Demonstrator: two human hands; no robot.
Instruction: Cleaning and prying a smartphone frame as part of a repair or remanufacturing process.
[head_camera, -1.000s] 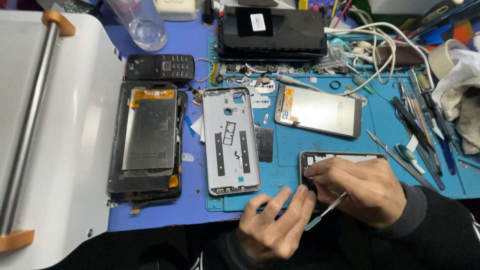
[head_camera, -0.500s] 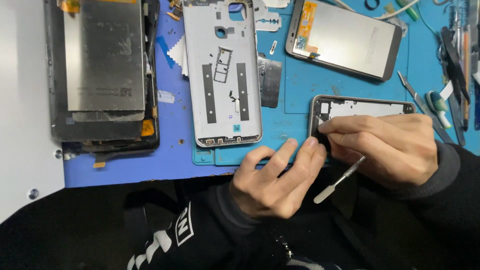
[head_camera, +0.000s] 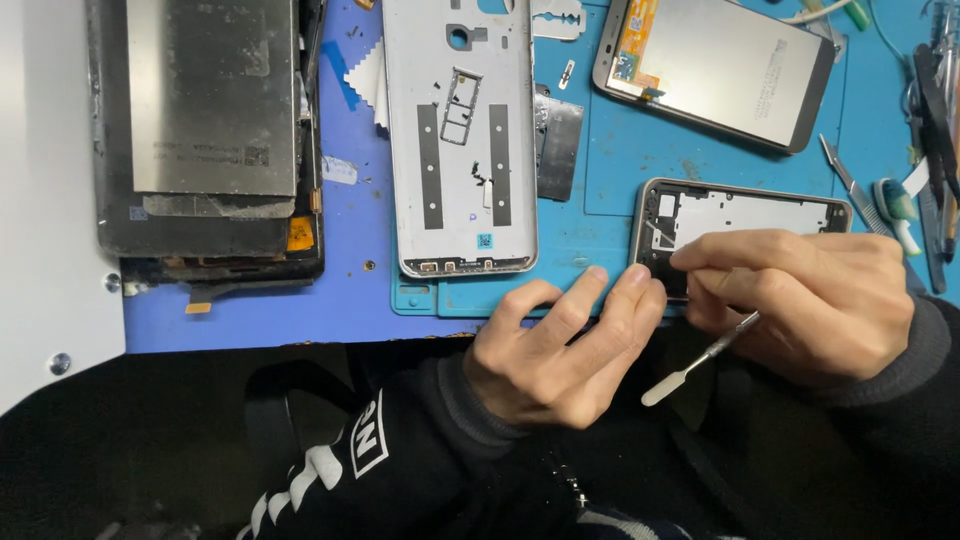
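A dark phone frame (head_camera: 745, 212) lies on the blue mat (head_camera: 620, 250) at the table's front edge, its inside facing up. My left hand (head_camera: 560, 345) rests with fingers spread, the fingertips pressing on the frame's near left corner. My right hand (head_camera: 810, 300) pinches a thin metal spudger (head_camera: 700, 358), whose flat end sticks out toward me while the other end is hidden under my fingers at the frame's near edge.
A silver back cover (head_camera: 460, 140) lies left of the frame. A phone screen (head_camera: 715, 70) lies face down at the top. A stack of dark screen assemblies (head_camera: 205, 140) sits at the far left on a white surface's edge. Tweezers and tools (head_camera: 935, 120) line the right side.
The camera has tilted down and closer, so the bench's far half left the view. Both hands stay on the dark frame's near edge; my left fingers have slid nearer to its corner.
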